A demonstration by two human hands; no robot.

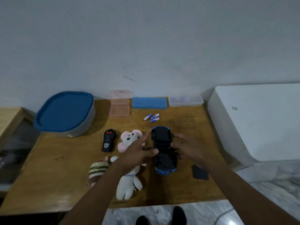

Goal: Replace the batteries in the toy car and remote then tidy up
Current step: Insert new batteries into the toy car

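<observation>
Both hands are closing in on the upturned toy car (pixel 163 146) in the middle of the desk (pixel 65 176).

The car is lying belly-up, black underside showing and blue body edging out at both ends; the left hand (pixel 138 153) is touching its left flank with fingers (pixel 146 135) spread wide, while the right hand (pixel 186 146) is reaching its right side, fingers loosely splayed, neither one yet gripping. It looks like a light, rigid plastic shell, smooth and apt to slide on the wood, so pinching the flanks between the wheels seems safest. A dark flat piece (pixel 200 172), possibly the battery cover, is lying just right of the car. Three loose batteries (pixel 151 117) are sitting beyond it, and the remote (pixel 108 140) is resting to the left, past the plush toys (pixel 129 138).
</observation>
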